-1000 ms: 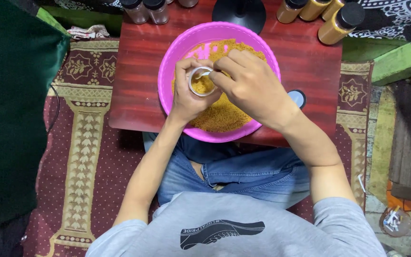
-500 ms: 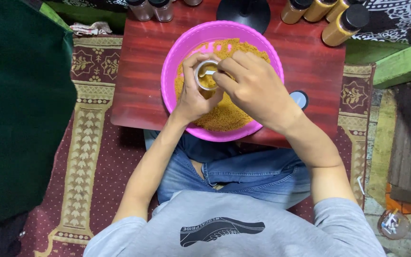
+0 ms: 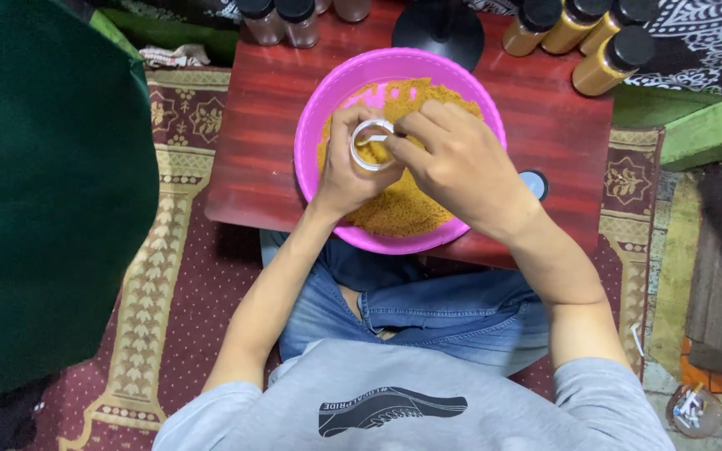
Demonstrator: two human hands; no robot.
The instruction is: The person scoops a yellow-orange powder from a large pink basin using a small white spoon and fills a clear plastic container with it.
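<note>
A pink plastic bowl [image 3: 315,125] of orange-yellow powder [image 3: 399,209] stands on a low red table [image 3: 269,142]. My left hand [image 3: 346,171] grips a small clear jar [image 3: 371,144] upright over the bowl, its open mouth facing up. My right hand [image 3: 453,163] sits beside it, fingertips pinched at the jar's rim on something small and white; I cannot tell what it is. Part of the powder is hidden under both hands.
Filled jars with black lids stand along the table's back edge at the right [image 3: 607,63] and left [image 3: 282,18]. A black round stand base [image 3: 438,29] is behind the bowl. A black lid [image 3: 535,184] lies right of the bowl. A patterned red rug [image 3: 169,276] covers the floor.
Both hands and the jar stay over the bowl with only small shifts; the fingertips of my right hand have worked a little at the jar's mouth.
</note>
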